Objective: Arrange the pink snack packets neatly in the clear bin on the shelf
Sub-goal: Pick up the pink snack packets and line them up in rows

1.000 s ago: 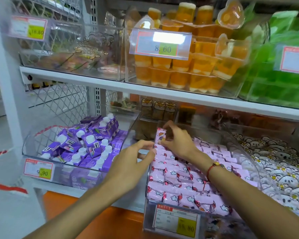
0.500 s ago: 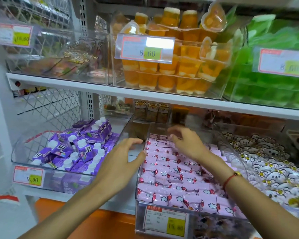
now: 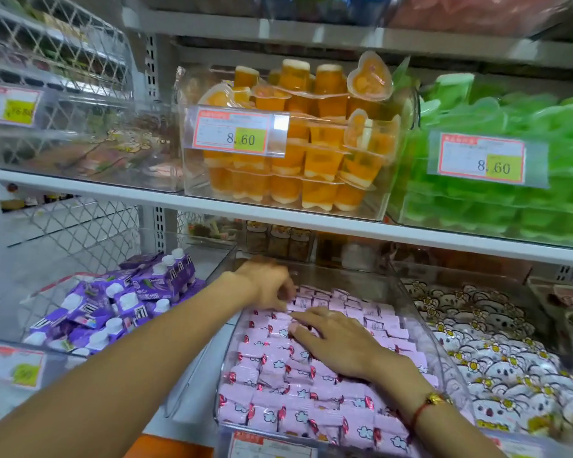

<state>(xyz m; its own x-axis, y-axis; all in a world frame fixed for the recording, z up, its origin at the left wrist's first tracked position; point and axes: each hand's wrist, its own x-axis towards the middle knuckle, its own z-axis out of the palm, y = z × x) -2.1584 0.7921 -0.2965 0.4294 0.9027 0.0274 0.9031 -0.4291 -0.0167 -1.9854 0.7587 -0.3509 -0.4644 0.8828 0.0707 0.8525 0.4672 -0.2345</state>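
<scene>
Several pink snack packets [image 3: 278,391] with cloud prints fill the clear bin [image 3: 225,365] on the lower shelf, lying in rough rows. My left hand [image 3: 268,285] reaches into the bin's back left corner. Its fingers curl down and its thumb and fingertips pinch one packet of the back row. My right hand [image 3: 334,342] lies flat on the packets in the middle of the bin. Its straight fingers point left and press on the packets. A red bracelet is on that wrist.
A clear bin of purple drink pouches [image 3: 113,302] stands to the left, and one of white koala-print packets [image 3: 493,352] to the right. The shelf board [image 3: 278,216] just above carries orange jelly cups [image 3: 295,153] and green jelly cups [image 3: 510,127]. A price tag [image 3: 272,444] hangs on the bin's front.
My left hand moved from outside the bin's left wall into its back left corner. My right hand came forward from the back and now lies flat mid-bin. The view has moved closer.
</scene>
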